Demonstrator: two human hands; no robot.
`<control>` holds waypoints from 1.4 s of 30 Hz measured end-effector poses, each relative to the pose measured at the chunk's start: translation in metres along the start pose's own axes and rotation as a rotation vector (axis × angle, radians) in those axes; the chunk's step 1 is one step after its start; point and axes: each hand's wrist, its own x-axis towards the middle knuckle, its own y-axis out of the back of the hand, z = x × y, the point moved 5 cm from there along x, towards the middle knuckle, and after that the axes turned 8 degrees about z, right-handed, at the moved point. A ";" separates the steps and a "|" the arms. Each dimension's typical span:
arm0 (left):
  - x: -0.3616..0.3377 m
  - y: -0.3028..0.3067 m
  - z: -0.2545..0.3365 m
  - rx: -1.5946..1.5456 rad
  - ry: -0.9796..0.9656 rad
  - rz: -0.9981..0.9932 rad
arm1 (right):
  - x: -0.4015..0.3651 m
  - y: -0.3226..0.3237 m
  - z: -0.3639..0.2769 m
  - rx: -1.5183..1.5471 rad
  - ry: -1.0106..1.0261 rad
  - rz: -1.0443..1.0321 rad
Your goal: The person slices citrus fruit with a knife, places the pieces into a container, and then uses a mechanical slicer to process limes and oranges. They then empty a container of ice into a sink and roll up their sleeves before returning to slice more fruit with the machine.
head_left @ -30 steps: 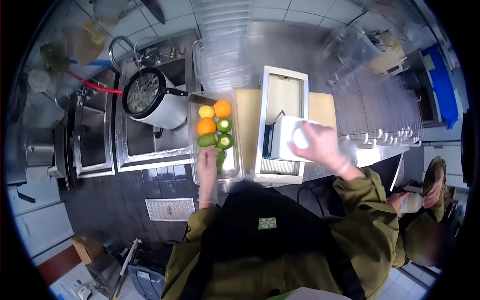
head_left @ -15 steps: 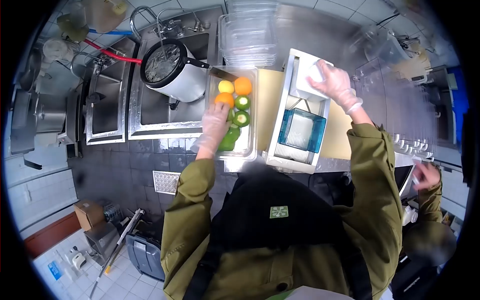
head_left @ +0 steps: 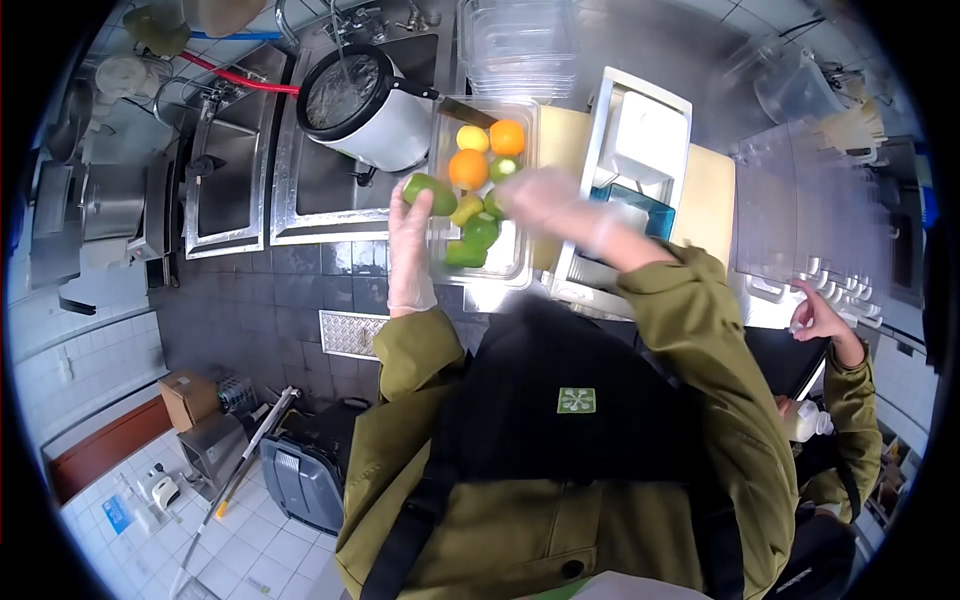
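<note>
My gloved left hand [head_left: 408,230] holds a green fruit [head_left: 430,191] lifted at the left edge of a clear tray [head_left: 516,262]. In the tray lie oranges [head_left: 468,168], a yellow fruit [head_left: 472,137] and several more green fruits [head_left: 480,230]. My gloved right hand [head_left: 545,200] is blurred in motion over the tray's right side, fingers spread, with nothing seen in it. To the right stands a white slicer frame [head_left: 600,150] with a blue cutting grid [head_left: 640,205] and its raised white pusher [head_left: 648,135].
A white pot [head_left: 365,105] with a black handle sits in the steel sink [head_left: 300,190] at left. Clear containers [head_left: 515,45] are stacked behind the tray, more racks at right. A co-worker's hand [head_left: 815,315] reaches to the counter at the right edge. Below is tiled floor.
My left hand picked a green fruit out of the tray and lifted it leftward. My right hand left the raised slicer pusher and swung over to the tray.
</note>
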 end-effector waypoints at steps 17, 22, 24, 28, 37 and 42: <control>-0.055 0.097 -0.023 0.062 0.060 0.248 | 0.060 -0.182 -0.059 -0.060 -0.162 -0.300; -0.040 0.111 -0.044 -0.180 0.050 0.200 | 0.054 -0.164 -0.062 -0.170 -0.076 -0.565; -0.035 0.109 -0.053 -0.291 0.109 0.201 | 0.046 -0.147 -0.061 -0.074 -0.092 -0.441; -0.032 0.103 -0.055 -0.337 0.122 0.112 | 0.030 -0.096 -0.065 0.158 -0.158 0.051; -0.039 0.074 -0.018 0.213 0.062 0.158 | -0.116 0.075 -0.009 0.499 -0.709 0.733; -0.081 -0.092 0.023 0.408 -0.017 -0.441 | -0.175 0.097 -0.008 0.213 -0.822 0.562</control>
